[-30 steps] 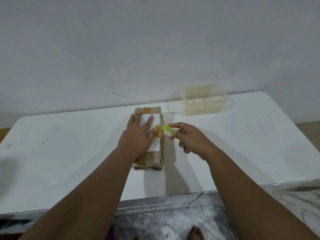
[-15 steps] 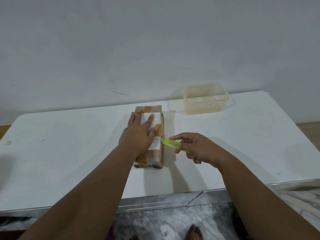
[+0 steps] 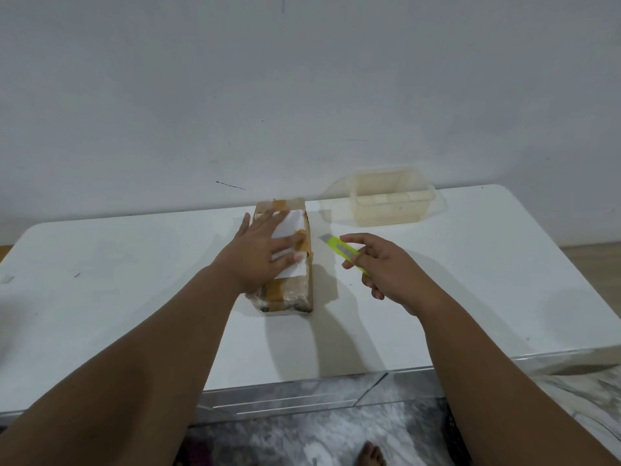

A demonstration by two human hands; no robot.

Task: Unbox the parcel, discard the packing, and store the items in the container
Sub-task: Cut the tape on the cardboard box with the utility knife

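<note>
A brown cardboard parcel point(image 3: 289, 290) wrapped in clear and orange tape, with a white label on top, lies on the white table point(image 3: 134, 297). My left hand point(image 3: 258, 253) rests flat on its top with fingers spread, pressing it down. My right hand point(image 3: 386, 267) holds a yellow-green box cutter point(image 3: 342, 248) just right of the parcel, its blade end pointing left and a short gap away from the parcel's side. A translucent plastic container point(image 3: 391, 200) stands open at the back right of the table.
A white wall rises directly behind the table. The table's front edge runs below my forearms, with a grey marbled floor and a bare foot point(image 3: 371, 454) beneath it. A clear lid point(image 3: 331, 205) appears to lie beside the container.
My right hand has pulled the cutter away from the parcel's right edge and lifted it slightly to the right. My left hand's fingers have spread wider on the parcel's top.
</note>
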